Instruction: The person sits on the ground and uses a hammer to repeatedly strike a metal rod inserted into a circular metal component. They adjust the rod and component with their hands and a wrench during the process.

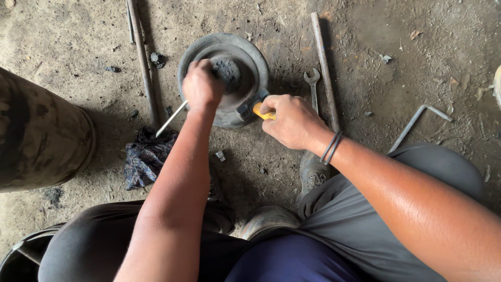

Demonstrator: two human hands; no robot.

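A thin metal rod (171,119) is held in the closed left hand (201,86), its free end slanting down and outward from the fist, which rests over the round metal hub (224,78) lying on the dirt floor (78,42). A yellow-handled tool (261,112) is gripped tightly in the right hand (289,120) – its dark head is pressed against the hub's near rim, just ahead of the fingers. Beyond the right knuckles a spanner (313,89) and a long bar (324,70) are laid side by side, while a crumpled dark rag (146,156) is seen below the rod's tip.
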